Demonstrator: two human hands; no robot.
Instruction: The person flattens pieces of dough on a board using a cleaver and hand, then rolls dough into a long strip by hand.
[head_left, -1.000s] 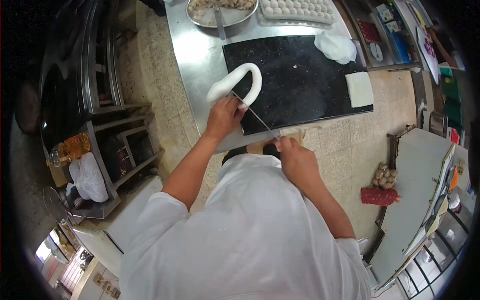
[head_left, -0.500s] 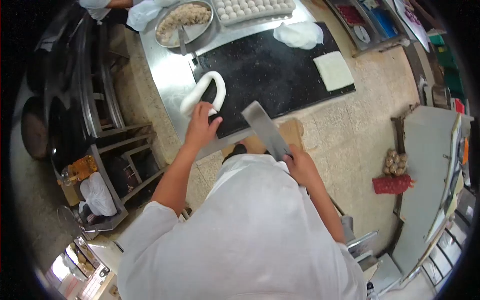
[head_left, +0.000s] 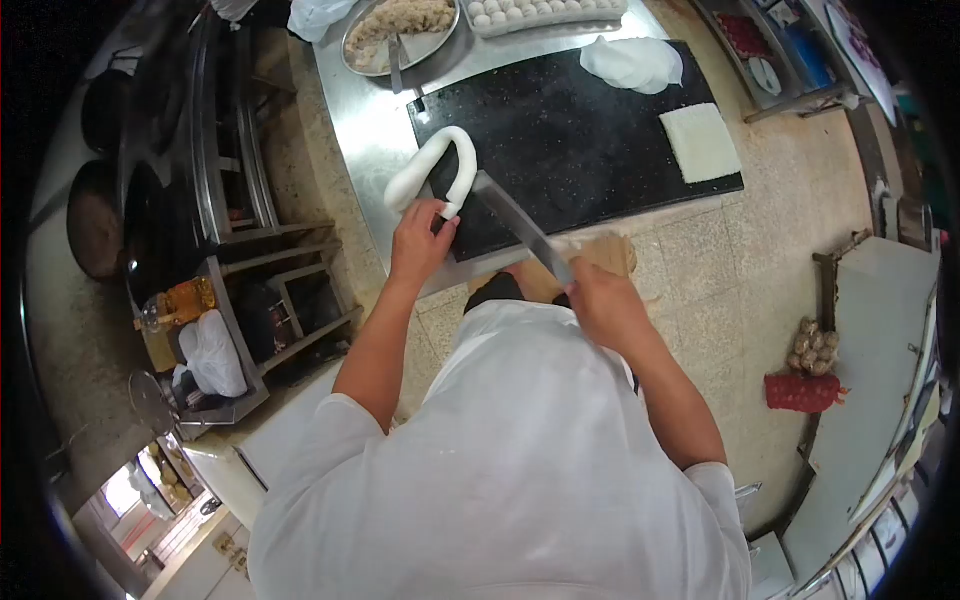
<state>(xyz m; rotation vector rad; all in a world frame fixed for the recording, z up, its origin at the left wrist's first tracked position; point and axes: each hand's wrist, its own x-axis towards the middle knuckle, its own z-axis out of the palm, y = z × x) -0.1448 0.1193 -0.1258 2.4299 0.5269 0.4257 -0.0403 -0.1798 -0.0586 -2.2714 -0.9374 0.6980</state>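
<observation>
A white dough rope (head_left: 425, 162) lies bent in a loop at the left end of the black work slab (head_left: 560, 140). My left hand (head_left: 422, 245) is closed at the near end of the rope, thumb and fingers about its tip. In my right hand (head_left: 605, 300) is a cleaver (head_left: 522, 228), gripped by its handle over the slab's near edge. Its blade slants away to the left, with the far corner close beside the rope's right side; I cannot tell whether they touch.
A metal pan (head_left: 440, 45) of crumbly filling with a spatula stands at the back, beside a tray of dough balls (head_left: 545, 15). On the slab are a white plastic bag (head_left: 632, 65) and a folded white cloth (head_left: 700, 143). Metal shelving (head_left: 225, 150) stands left.
The cleaver has moved left, its blade now edge-on and close to the dough rope. My left hand's fingers have closed in at the rope's end. The whole view has shifted slightly.
</observation>
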